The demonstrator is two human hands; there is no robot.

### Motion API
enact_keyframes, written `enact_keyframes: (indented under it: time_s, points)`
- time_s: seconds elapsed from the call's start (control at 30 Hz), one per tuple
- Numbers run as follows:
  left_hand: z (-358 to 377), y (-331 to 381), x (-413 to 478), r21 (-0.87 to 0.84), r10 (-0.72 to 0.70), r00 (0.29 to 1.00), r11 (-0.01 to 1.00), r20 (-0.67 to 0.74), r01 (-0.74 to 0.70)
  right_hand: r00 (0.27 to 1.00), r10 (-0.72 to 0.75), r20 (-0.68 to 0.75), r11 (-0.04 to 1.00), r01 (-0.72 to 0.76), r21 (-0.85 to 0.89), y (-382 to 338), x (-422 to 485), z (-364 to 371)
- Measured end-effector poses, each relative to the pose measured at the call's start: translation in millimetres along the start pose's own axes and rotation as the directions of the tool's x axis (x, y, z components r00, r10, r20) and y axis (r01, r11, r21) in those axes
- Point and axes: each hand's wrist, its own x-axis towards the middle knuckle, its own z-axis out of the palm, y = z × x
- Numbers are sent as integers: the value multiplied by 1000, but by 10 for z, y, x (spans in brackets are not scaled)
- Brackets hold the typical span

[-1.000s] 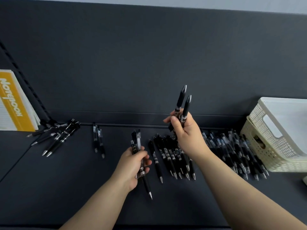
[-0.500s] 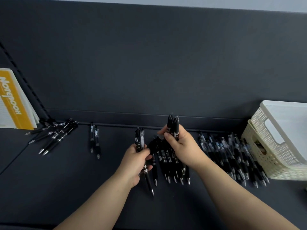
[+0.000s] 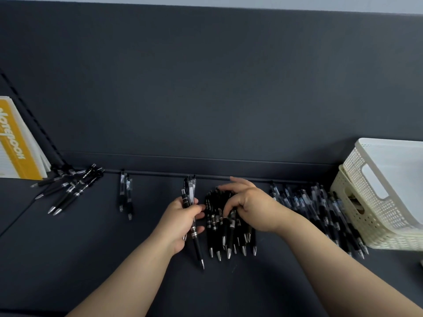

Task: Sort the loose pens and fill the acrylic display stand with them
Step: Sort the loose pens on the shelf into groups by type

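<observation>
You have two cream lattice baskets (image 3: 366, 191), one nested in the other. Just left of them lies a heap of clear-barrelled pens (image 3: 320, 202), too many to count. Further left, the black pen heap (image 3: 214, 225) shows about eight tips. Then come a bundle of three or four pens (image 3: 191, 191) in your left hand (image 3: 180, 223), a pair of pens (image 3: 123, 188), and a scatter of roughly seven pens (image 3: 77, 193). Farthest left is one stack of notebooks (image 3: 16, 145), number unclear.

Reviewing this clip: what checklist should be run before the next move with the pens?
1. Left hand grips its pen bundle securely: ok.
2. Right hand on the middle pile, pinching a pen: cannot tell.
3. Tips in the middle pile point toward the person: ok.
4. Far-left group and pair of pens lie apart from the middle pile: ok.
5. Acrylic display stand within view: not ok, not visible.
</observation>
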Motion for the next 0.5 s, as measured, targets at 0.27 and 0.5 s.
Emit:
enact_keyframes:
  time_s: [0.27,0.5]
  points:
    - [-3,49,-47,-94,-28,998,995,56,33,984,139,-111,990,-136,34,12,-169,83]
    - [-18,138,-192,-235,-49,962,965,267,115,900,326,-288,857,-152,493,-479,-238,152]
